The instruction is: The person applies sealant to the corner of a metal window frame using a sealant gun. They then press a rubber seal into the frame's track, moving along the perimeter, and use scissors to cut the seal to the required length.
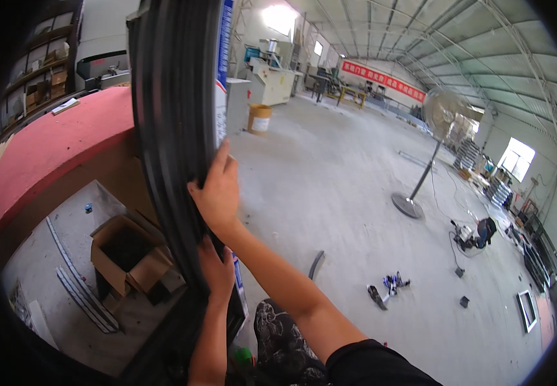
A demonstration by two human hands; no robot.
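A tall stack of long black ribbed profiles [169, 116] stands nearly upright in front of me, left of the middle. Blue and white film [221, 96] covers its right side. My right hand [218, 196] is closed on the stack's right edge, fingers pointing up along the film and thumb on the dark ribs. Lower on the same edge, my left hand [217, 270] is closed round the profiles, with some of its fingers hidden. The top end of the stack runs out of view.
At left is a red-topped table [66, 135], with an open cardboard box [130, 254] and metal strips [85, 299] below it. A standing fan [409, 204], a power tool [465, 235] and small tools [391, 286] stand or lie on the right-hand floor. A machine [269, 80] is farther back.
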